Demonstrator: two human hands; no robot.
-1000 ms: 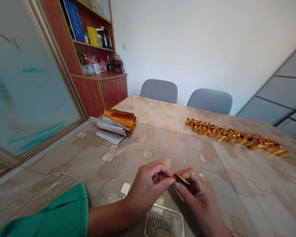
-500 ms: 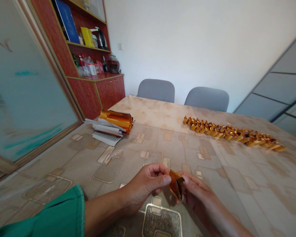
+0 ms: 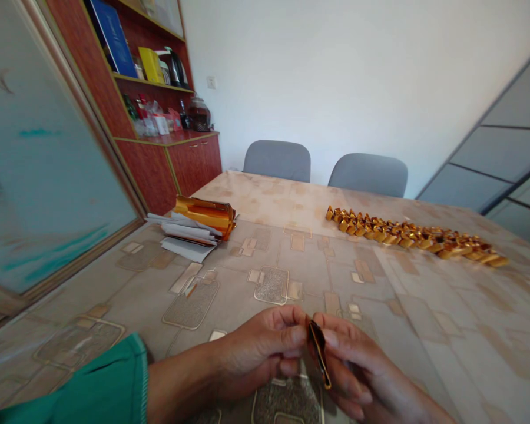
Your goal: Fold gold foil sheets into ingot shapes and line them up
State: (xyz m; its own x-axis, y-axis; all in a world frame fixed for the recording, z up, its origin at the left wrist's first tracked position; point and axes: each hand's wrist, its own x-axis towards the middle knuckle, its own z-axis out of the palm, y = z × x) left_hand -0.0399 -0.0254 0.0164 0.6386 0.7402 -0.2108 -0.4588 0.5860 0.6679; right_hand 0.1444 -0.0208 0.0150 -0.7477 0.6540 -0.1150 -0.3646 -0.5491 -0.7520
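Note:
A small folded piece of gold foil paper [image 3: 318, 348] is between my two hands over the near part of the table, its narrow open edge facing me. My left hand [image 3: 271, 347] pinches it from the left with thumb and forefinger. From the right, my right hand [image 3: 351, 356] grips it, thumb on the near side and fingers behind. Some of the fingertips are hidden behind the paper. Rows of folded gold paper pieces [image 3: 406, 233] lie at the right of the table. At the left rests a curled stack of gold foil sheets [image 3: 205, 213].
Grey-white papers [image 3: 188, 234] lie against the gold sheets. The table [image 3: 247, 282] has a patterned cover. Two grey chairs [image 3: 277, 159] stand at its far side. A red-brown cabinet [image 3: 194, 156] with shelves is at the back left, beside a glass sliding door [image 3: 48, 165].
The folded paper has turned so its narrow edge faces me, and it sits slightly lower. My right fingers have shifted beneath it. The view has moved slightly.

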